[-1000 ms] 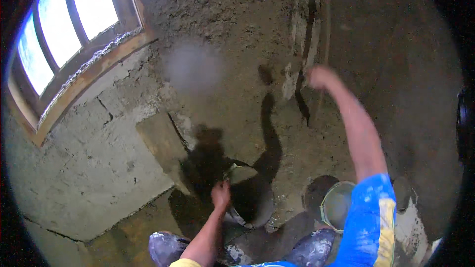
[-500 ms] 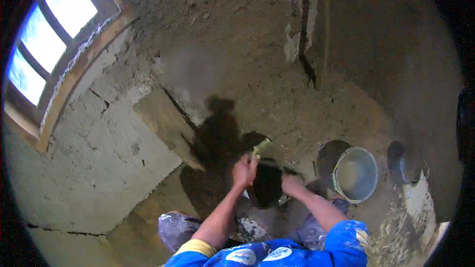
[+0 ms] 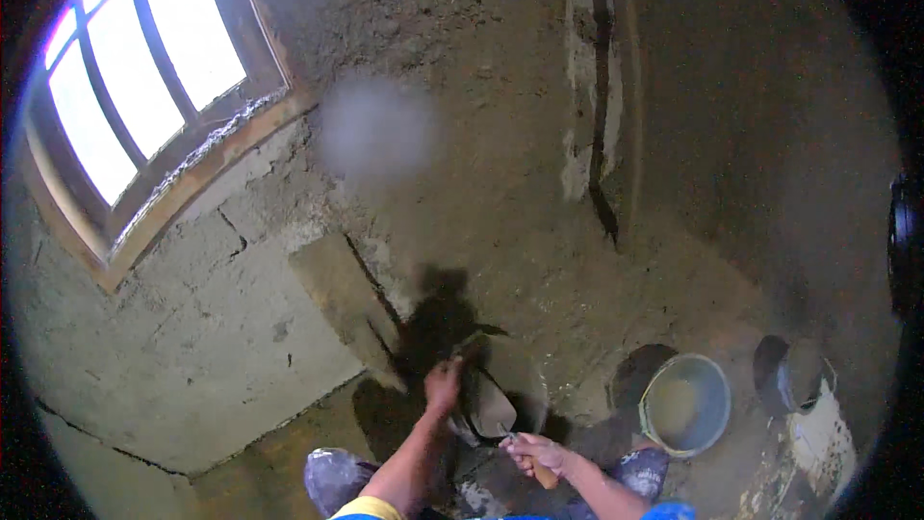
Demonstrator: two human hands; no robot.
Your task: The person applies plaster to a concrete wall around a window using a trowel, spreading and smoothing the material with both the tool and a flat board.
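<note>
The inside of the near bucket (image 3: 526, 373) is hard to make out: deep shadow and the trowel (image 3: 496, 411) cover part of its mouth, so what lies in it cannot be told. The person's forearms are cut off by the lower edge, and a pale hazy blot blurs part of the wall (image 3: 462, 164). The left hand (image 3: 443, 385) is at the left rim of that bucket, its fingers partly curled; they are too dark and small to tell whether they grip the rim or only rest there. The right hand (image 3: 534, 455) is closed around the trowel, the orange-brown end of its handle sticking out below the fist, and the blade points up and left over the bucket's mouth. To the right, well apart from the hands, stands a round pail (image 3: 717, 404) with something cloudy inside. Beyond it a smaller container (image 3: 787, 385) is half lost in gloom.
</note>
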